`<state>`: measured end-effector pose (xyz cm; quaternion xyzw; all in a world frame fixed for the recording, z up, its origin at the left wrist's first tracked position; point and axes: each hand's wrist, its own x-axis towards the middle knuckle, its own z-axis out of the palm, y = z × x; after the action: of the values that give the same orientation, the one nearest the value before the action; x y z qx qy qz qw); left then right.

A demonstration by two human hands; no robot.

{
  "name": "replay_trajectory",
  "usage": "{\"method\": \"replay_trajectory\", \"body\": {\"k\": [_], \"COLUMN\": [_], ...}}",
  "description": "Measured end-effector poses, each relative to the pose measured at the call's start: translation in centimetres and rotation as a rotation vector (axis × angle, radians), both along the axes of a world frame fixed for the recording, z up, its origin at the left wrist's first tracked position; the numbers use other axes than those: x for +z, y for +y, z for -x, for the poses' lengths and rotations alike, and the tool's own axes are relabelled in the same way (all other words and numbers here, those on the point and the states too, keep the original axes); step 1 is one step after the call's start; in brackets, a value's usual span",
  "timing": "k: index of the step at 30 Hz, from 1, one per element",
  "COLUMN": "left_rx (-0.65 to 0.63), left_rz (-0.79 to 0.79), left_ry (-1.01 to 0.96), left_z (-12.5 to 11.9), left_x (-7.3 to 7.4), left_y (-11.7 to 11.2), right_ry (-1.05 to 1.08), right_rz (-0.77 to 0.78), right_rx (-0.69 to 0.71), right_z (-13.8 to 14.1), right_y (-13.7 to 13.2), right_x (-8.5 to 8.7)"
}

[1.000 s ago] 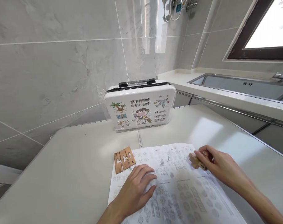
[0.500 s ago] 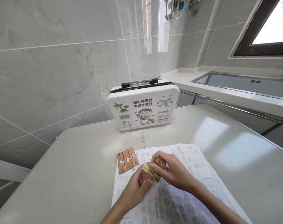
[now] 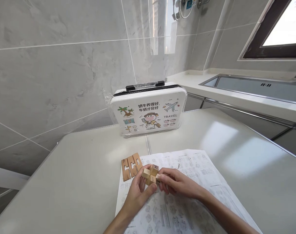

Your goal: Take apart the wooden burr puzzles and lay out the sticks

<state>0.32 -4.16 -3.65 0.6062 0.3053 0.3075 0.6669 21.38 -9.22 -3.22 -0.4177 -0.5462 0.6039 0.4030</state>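
Both hands hold a small cluster of interlocked wooden puzzle bars [image 3: 150, 174] just above a printed instruction sheet [image 3: 186, 201]. My left hand [image 3: 138, 195] grips the cluster from the left and below, fingers curled round it. My right hand [image 3: 177, 184] pinches it from the right. Three more notched wooden bars [image 3: 131, 165] lie side by side on the table at the sheet's upper left corner, close to the held cluster.
A white cartoon-printed carry case [image 3: 148, 112] wrapped in plastic stands at the back of the white table [image 3: 77, 169] against the tiled wall. A counter with a steel sink [image 3: 255, 87] runs along the right, under a window.
My right hand carried the wooden piece from the sheet's right side to the middle. My left hand lifted off the paper and joined it. Both now grip the cluster, turned slightly.
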Motion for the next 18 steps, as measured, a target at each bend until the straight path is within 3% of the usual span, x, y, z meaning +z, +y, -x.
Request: {"method": "replay_trajectory", "body": {"k": [5, 18], "left_rx": [-0.049, -0.092], "left_rz": [0.057, 0.061], "left_ry": [-0.028, 0.034], "left_z": [0.0, -0.4], "left_x": [0.1, 0.6], "left_y": [-0.1, -0.4], "right_ry": [0.050, 0.033], "right_rz": [-0.021, 0.000], "right_rx": [0.167, 0.170], "right_z": [-0.4, -0.9], "right_y": [0.1, 0.1], "right_x": [0.0, -0.9]}}
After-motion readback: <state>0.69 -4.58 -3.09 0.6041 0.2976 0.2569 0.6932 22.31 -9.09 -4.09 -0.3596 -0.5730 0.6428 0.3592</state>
